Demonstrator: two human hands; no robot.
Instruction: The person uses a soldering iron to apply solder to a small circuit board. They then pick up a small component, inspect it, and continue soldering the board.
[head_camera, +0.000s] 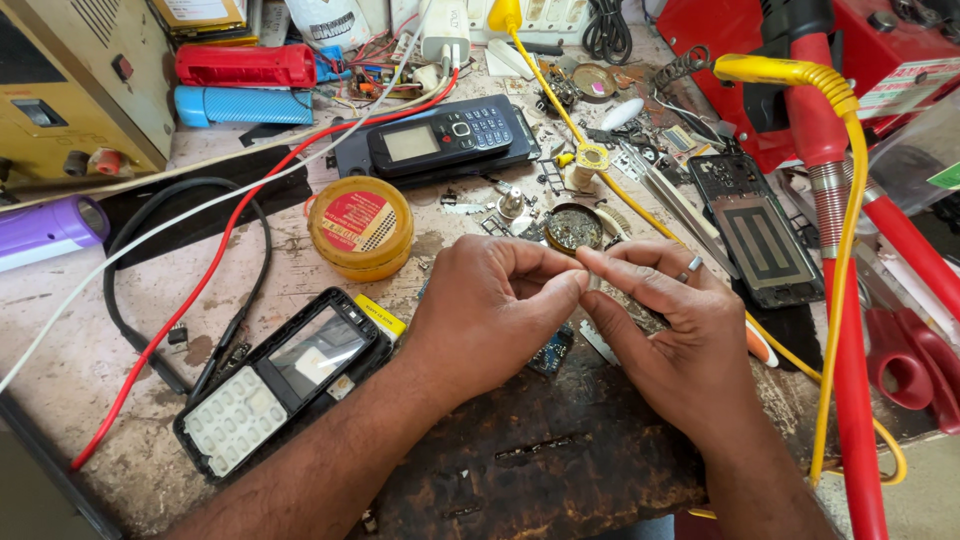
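Note:
My left hand (490, 310) and my right hand (670, 335) meet fingertip to fingertip above the workbench, pinching something too small to make out. A ring shows on a finger of my right hand. Under my left hand a small blue circuit board (552, 350) peeks out. A black phone front cover (280, 380) with a white keypad lies to the left of my left forearm. A whole black keypad phone (445, 140) rests farther back. A phone back shell (755, 235) lies right of my right hand.
A round yellow tin (360, 228), a small dish of tiny parts (573, 228), tweezers (665, 195), red and black cables (200, 280), a yellow cable (845, 250), a purple torch (45, 230), red scissors handles (915, 360) and a yellow power unit (80, 80) crowd the bench.

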